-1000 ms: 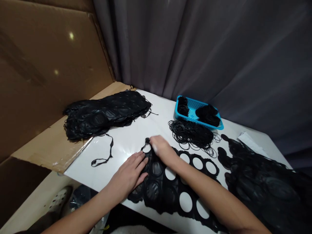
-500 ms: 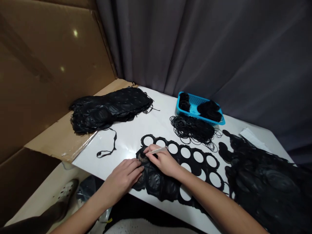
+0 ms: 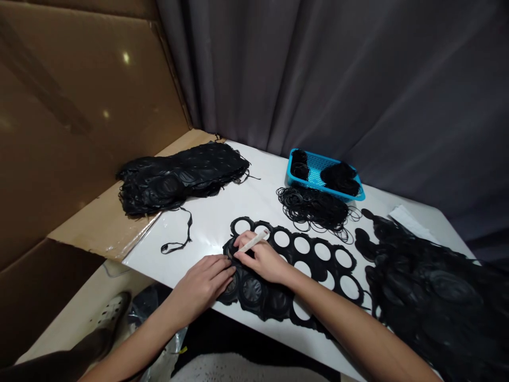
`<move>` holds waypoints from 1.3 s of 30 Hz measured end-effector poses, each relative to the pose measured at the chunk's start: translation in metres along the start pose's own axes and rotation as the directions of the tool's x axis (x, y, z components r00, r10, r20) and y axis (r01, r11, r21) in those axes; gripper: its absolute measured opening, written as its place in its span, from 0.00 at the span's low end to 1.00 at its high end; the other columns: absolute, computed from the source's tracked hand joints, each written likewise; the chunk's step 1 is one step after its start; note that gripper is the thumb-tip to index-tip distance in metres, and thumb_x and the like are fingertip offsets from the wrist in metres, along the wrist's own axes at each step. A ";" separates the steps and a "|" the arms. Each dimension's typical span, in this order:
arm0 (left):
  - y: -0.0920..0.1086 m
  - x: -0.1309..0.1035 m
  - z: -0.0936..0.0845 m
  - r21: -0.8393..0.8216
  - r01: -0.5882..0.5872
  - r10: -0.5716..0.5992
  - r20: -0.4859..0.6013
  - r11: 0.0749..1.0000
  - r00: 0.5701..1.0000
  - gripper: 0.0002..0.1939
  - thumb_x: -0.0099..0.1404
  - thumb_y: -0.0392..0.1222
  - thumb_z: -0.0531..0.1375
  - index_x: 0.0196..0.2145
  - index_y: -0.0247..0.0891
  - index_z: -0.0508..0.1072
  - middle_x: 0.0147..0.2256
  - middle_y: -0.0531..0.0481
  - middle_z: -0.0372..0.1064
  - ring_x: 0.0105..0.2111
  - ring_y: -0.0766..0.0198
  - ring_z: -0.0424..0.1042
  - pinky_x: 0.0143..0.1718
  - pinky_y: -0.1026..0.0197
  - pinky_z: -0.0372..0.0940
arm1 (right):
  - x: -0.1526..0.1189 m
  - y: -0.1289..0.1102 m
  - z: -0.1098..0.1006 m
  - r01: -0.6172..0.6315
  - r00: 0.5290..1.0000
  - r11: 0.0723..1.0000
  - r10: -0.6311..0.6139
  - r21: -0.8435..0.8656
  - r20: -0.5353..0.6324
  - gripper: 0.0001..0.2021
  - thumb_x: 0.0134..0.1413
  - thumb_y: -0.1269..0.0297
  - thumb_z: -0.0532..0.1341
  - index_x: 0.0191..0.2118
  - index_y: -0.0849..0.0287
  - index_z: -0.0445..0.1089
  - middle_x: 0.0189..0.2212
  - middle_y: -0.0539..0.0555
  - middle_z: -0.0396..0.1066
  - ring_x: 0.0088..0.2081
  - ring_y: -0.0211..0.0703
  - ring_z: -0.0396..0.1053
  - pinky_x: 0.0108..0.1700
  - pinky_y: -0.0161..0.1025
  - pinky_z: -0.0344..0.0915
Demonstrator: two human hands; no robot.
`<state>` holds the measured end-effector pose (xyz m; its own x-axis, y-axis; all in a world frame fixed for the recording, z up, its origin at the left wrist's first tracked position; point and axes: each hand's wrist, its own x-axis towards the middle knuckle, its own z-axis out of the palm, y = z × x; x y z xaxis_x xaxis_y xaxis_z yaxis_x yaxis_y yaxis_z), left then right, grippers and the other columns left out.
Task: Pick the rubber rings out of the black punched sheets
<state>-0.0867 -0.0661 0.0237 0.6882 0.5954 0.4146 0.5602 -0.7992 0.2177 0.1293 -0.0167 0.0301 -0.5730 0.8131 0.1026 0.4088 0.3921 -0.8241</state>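
Observation:
A black rubbery sheet [image 3: 278, 303] with rows of round openings lies on the white table; several openings show white, while a few at its left end are still filled with black film. My right hand [image 3: 264, 259] is closed round a thin whitish tool [image 3: 254, 241], held like a pen over the sheet's upper left part. The tool's lower tip is hidden by the fingers. My left hand [image 3: 209, 281] lies flat with fingers stretched out, its fingertips on the left edge of the sheet, just beside the right hand.
A stack of black sheets [image 3: 183, 178] sits at the back left by a cardboard wall [image 3: 91, 85]. Thin black rings [image 3: 314, 209] lie before a blue basket [image 3: 287, 172] holding black pieces. A large black heap [image 3: 441, 297] covers the right side, beside white paper [image 3: 411, 223].
The tool in my right hand has tilted more upright, its upper end moving slightly left and up. My left hand has stayed almost in place, and the view has shifted slightly.

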 end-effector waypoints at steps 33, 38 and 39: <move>0.011 0.014 0.020 -0.044 -0.035 0.039 0.103 0.998 0.994 0.19 0.73 0.42 0.56 0.59 0.37 0.66 0.61 0.40 0.58 0.65 0.51 0.52 0.62 0.46 0.60 | -0.052 0.004 -0.022 -0.087 0.988 0.995 0.093 0.053 -0.127 0.05 0.67 0.67 0.55 0.38 0.59 0.66 0.41 0.52 0.69 0.45 0.39 0.66 0.50 0.37 0.59; 0.007 0.015 0.021 -0.053 -0.031 0.037 0.130 0.998 0.991 0.19 0.73 0.43 0.55 0.59 0.40 0.67 0.62 0.40 0.57 0.66 0.50 0.53 0.62 0.43 0.60 | -0.050 0.009 -0.023 -0.054 0.992 0.997 0.060 0.056 -0.112 0.04 0.66 0.67 0.57 0.37 0.59 0.64 0.41 0.51 0.67 0.44 0.39 0.64 0.48 0.37 0.59; 0.007 0.015 0.020 -0.057 -0.029 0.036 0.130 0.998 0.991 0.19 0.73 0.43 0.55 0.59 0.40 0.67 0.62 0.39 0.57 0.66 0.49 0.53 0.62 0.43 0.60 | -0.051 0.008 -0.023 -0.053 0.992 0.998 0.058 0.046 -0.110 0.04 0.66 0.67 0.57 0.37 0.59 0.64 0.41 0.51 0.66 0.44 0.39 0.64 0.48 0.37 0.59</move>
<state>-0.0634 -0.0608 0.0133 0.7621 0.5720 0.3033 0.5133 -0.8193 0.2555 0.1781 -0.0445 0.0309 -0.4669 0.8768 0.1150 0.4060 0.3281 -0.8530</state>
